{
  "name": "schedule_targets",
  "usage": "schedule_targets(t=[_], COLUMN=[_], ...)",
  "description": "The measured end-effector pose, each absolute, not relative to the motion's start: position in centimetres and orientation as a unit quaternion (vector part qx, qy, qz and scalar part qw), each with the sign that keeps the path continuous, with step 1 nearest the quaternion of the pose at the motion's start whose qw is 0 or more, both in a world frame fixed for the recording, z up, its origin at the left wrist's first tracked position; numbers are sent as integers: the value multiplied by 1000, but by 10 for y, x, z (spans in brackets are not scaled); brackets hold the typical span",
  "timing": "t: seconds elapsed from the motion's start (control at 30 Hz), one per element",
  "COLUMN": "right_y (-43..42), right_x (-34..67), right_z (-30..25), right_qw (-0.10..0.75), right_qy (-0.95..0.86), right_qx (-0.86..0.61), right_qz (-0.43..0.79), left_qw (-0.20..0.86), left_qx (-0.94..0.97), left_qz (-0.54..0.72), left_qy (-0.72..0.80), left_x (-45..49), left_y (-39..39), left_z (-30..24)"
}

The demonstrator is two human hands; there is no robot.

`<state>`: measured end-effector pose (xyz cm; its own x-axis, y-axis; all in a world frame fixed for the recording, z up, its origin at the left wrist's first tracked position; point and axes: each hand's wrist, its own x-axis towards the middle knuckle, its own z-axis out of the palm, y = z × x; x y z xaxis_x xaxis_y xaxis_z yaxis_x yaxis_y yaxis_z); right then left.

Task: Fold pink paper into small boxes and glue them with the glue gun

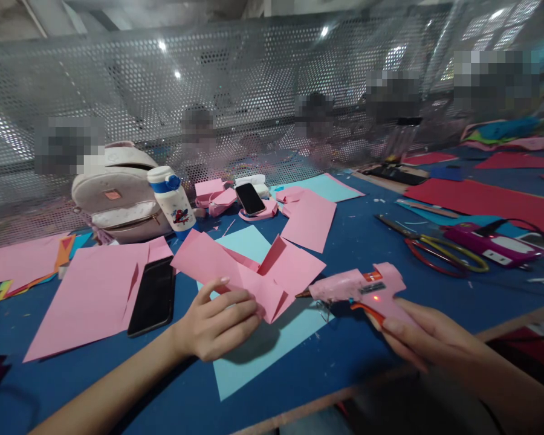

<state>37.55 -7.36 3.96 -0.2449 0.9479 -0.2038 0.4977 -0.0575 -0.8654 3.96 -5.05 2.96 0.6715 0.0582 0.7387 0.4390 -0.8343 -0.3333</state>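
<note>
My left hand (217,323) is closed around the lower edge of a folded pink paper piece (249,269), holding it just above a light blue sheet (272,344). My right hand (428,341) grips a pink hot glue gun (360,290) with a red trigger. A small red light glows on the gun. Its nozzle points left, close to the pink paper's right fold.
A black phone (153,296) lies on a large pink sheet (86,296) at left. Behind stand a white backpack (115,196), a water bottle (172,202) and a second phone (249,198). Scissors (439,248) and red paper (480,199) lie at right. A perforated metal screen (254,90) closes the back.
</note>
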Motion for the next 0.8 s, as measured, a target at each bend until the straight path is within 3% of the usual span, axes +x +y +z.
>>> schedule_targets(t=[0.8], right_y=[-74], right_x=[368], right_z=[47], right_qw=[223], right_qy=[-670], right_qx=[-534], right_qz=[464], left_qw=[250], left_qx=[-877], left_qz=[-388], left_qy=[-134], left_x=[42], left_y=[-49], left_z=[29])
